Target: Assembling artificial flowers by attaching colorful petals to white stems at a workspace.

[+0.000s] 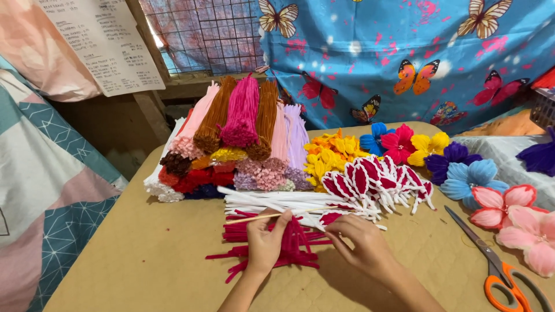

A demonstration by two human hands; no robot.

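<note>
Indoors, worktop: a tan, cloth-covered worktop fills the view, crowded toward the back.
Room: a blue butterfly-print cloth hangs behind it, beside a wire grid and a handwritten paper sheet.
Stock: bundled pipe cleaners in pink, orange, brown, red and lilac lie stacked at the back, their cut ends facing the camera.
Finished pieces: fuzzy flowers in yellow, blue, red, purple and pink sit at right; orange-handled scissors lie near the front edge.
Left hand: the left hand has its fingers closed round a thin wooden stick, long axis running left to right, tilted slightly up at the right.
Right hand: the right hand has its fingers pinched on a red-and-white petal.
Underneath: loose magenta pipe cleaners lie lengthwise across the worktop, white ones just behind.
</note>
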